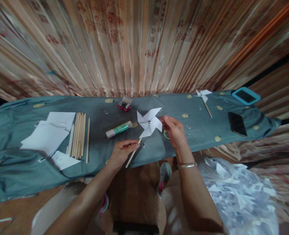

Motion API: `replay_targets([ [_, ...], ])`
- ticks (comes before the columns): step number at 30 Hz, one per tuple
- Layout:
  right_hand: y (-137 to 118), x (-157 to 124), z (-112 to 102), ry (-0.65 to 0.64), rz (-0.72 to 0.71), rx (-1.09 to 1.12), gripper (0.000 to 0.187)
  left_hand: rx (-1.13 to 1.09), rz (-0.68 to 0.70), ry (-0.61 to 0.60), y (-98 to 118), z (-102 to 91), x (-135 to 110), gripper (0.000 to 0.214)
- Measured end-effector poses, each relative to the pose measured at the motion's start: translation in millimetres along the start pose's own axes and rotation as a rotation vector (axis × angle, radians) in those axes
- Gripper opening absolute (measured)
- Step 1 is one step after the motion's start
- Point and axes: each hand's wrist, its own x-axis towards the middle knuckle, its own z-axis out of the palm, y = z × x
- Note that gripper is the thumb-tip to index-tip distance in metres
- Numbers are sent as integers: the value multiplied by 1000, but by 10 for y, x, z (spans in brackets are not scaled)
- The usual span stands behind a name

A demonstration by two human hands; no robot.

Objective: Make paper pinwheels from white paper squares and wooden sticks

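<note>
A white paper pinwheel (pixel 147 125) on a thin wooden stick is held up over the front of the table, with a shiny pin at its centre. My left hand (pixel 125 150) pinches the stick just below the paper blades. The fingertips of my right hand (pixel 175 129) are closed at the edge of the right-hand blade; whether they grip it or only touch it is hard to make out. Left of the pinwheel lies a green and white glue stick (pixel 120 129). Behind it stands an opened small red box (pixel 125 103) with dark metal pins inside.
White paper sheets (pixel 45 135) and several wooden sticks (pixel 78 135) lie on the left. At the right are another pinwheel (pixel 203 96), a black phone (pixel 237 124) and a blue-framed device (pixel 246 96). A bag of paper scraps (pixel 240 195) stands beside my right leg. Curtains hang behind the table.
</note>
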Motion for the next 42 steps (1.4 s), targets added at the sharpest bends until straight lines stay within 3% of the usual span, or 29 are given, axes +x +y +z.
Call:
replay_targets([
  [3, 28, -30, 28, -95, 47, 13, 38, 37, 13, -14, -1, 10, -13, 35],
  [11, 42, -60, 56, -148, 99, 73, 35, 37, 46, 14, -65, 13, 27, 37],
  [42, 74, -138, 149, -148, 175, 27, 37, -8, 70, 73, -42, 29, 45, 34],
])
